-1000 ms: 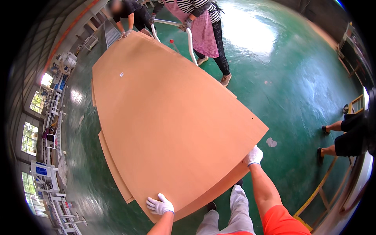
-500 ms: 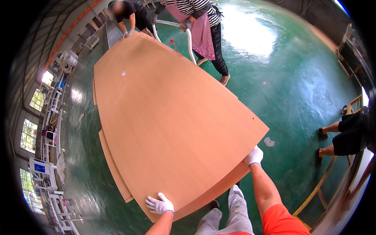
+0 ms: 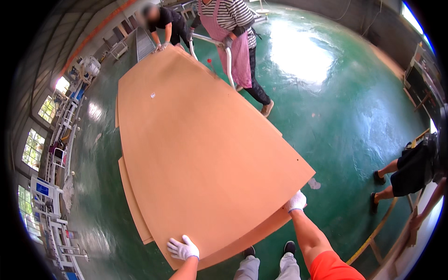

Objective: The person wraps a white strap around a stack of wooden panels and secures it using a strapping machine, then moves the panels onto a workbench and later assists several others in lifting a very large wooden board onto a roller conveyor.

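The top panel (image 3: 210, 149), a broad orange-brown sheet, is lying over lower panels (image 3: 132, 200) and stretching from the wearer's near side toward the far left. The lower panels are jutting out along the left and near edges; what is bearing the stack is staying hidden.

At the near left corner, the left hand (image 3: 184, 248), gloved in white, is lying open on the top face with its fingers spread, pressing rather than grasping. The right hand (image 3: 296, 201) is meeting the near right edge; its fingers are passing out of sight there, so I cannot tell whether its grip is closed.

At the far end, a co-worker in a dark shirt (image 3: 169, 21) is leaning over with both hands at the edge, while a co-worker in a pink apron (image 3: 238, 46) is holding a white tubular frame (image 3: 229, 65) on the far right side.

Judging from this, working well means keeping both near corners evenly supported, matching the far end's pace, pressing with the flat palm so the sheets aren't slipping, and keeping fingertips out from between layers.
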### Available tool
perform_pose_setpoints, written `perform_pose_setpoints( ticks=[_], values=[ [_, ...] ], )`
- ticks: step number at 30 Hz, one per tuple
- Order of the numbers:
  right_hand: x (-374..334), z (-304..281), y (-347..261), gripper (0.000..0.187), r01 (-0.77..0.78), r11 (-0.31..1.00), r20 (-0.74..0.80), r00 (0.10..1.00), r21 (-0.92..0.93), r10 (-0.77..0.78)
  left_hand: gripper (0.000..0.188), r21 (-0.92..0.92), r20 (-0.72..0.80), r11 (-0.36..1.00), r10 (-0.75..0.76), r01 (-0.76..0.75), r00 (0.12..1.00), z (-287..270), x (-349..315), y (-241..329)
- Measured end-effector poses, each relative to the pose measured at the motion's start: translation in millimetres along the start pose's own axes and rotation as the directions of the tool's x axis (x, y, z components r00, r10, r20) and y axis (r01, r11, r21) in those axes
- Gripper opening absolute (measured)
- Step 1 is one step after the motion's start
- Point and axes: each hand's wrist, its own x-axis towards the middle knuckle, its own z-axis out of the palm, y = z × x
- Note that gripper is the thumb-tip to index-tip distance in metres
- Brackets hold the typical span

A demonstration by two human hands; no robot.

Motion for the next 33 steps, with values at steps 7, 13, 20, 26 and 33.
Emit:
perform_pose_setpoints(
  ticks=[7,13,20,26,33],
  values=[
    [4,10,0,0.029,0.013,0.999,0.011,1.000,0.034,-0.013,0.080,0.045,-0.047,0.999,-0.025,0.027,0.999,2,1,-1],
    [9,9,1,0.027,0.013,1.000,-0.029,0.999,0.012,-0.012,0.081,0.026,-0.035,1.000,0.004,-0.003,0.999,-2,2,9],
    [11,9,-11,0.023,0.028,0.998,-0.088,0.996,0.047,-0.024,0.081,-0.015,-0.040,1.000,0.000,0.000,0.999,6,15,7],
    [21,17,-15,0.027,0.030,0.999,-0.087,0.996,0.034,-0.027,0.082,-0.035,-0.015,0.999,0.009,-0.009,1.000,-6,22,19],
    [34,22,-20,0.025,0.054,0.998,-0.099,0.994,0.031,-0.051,0.082,-0.053,-0.056,0.998,0.027,-0.030,0.998,-3,32,23]
  ],
)
